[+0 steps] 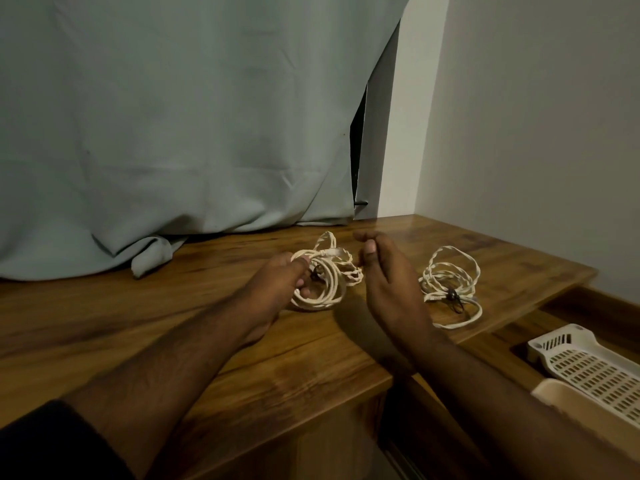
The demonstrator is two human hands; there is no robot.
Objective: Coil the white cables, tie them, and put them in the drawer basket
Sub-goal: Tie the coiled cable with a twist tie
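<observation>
The left hand (277, 282) has its fingers curled through and closed on a white cable bundle (325, 275) lying on the wooden desk top (207, 327); the right hand (388, 282) hangs just to that bundle's right, loosely half-curled and holding nothing. To finish this step well, I judge the left hand should keep the loops pinned flat and even while the right brings a tie around them, snug enough that no loop springs free (the braided strands beyond the left fingertips look loose). Counted: two cable bundles, the second cable bundle (450, 289) resting untouched just right of the right hand with a dark tie (453, 301) on it, and one white slotted drawer basket (588, 372) farther right and nearer, in the open drawer.
</observation>
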